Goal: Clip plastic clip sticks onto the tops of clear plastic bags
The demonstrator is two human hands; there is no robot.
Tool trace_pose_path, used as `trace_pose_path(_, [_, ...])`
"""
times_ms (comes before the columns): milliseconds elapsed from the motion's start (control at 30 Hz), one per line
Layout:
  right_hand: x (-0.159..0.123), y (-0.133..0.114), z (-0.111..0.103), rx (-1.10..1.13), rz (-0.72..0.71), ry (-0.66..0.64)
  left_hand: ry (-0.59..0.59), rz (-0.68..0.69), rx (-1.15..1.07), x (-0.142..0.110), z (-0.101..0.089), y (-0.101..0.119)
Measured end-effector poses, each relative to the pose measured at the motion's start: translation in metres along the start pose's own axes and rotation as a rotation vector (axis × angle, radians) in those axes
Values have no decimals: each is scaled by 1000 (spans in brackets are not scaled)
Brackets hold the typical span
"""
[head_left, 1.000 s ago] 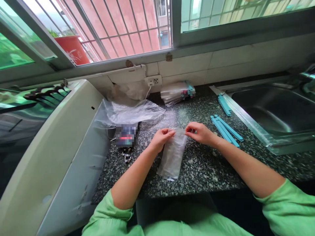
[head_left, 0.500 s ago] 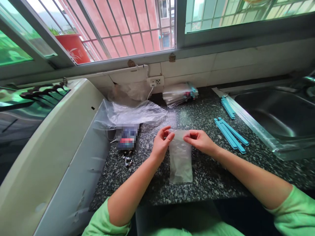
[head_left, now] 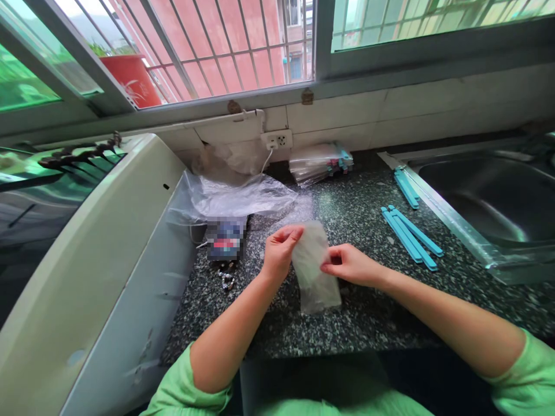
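A clear plastic bag [head_left: 318, 283], narrow and flat, hangs between my two hands above the dark speckled countertop. With thumb and fingers pinched, my left hand [head_left: 280, 251] grips its upper left edge. My right hand [head_left: 351, 264] pinches the right edge, somewhat lower down. The bag leans a little, and nothing can be made out inside it. To the right of my right hand lie several light blue flat strips [head_left: 405, 237], rounded at the ends. More blue strips [head_left: 406, 189] rest farther back beside the sink.
A stack of filled clear bags [head_left: 318, 164] lies by the wall under the socket [head_left: 277, 140]. A large crumpled plastic sheet [head_left: 243, 196], a blurred-out device [head_left: 226, 238] and a beaded bracelet [head_left: 226, 278] are on the left. The sink [head_left: 481, 190] is at right, a pale appliance [head_left: 108, 231] at left.
My right hand has slid down from the bag's top corner to its right side. My left hand has closed more firmly on the upper left corner, and the bag has tilted.
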State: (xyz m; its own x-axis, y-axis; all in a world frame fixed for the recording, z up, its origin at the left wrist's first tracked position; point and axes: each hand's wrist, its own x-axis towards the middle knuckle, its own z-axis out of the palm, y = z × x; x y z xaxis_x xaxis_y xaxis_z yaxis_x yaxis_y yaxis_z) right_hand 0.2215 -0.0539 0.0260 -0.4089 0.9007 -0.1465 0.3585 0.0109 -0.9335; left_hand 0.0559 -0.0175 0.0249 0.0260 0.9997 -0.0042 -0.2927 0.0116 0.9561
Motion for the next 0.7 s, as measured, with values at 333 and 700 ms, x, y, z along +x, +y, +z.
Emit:
trace_pose_path(333, [-3,0,3,-187,7,-25,-107,120,7,-5,-2,0])
trace_pose_path(700, [1,0,-8,-46,-71,39,-221,-149,28,2,-2,-5])
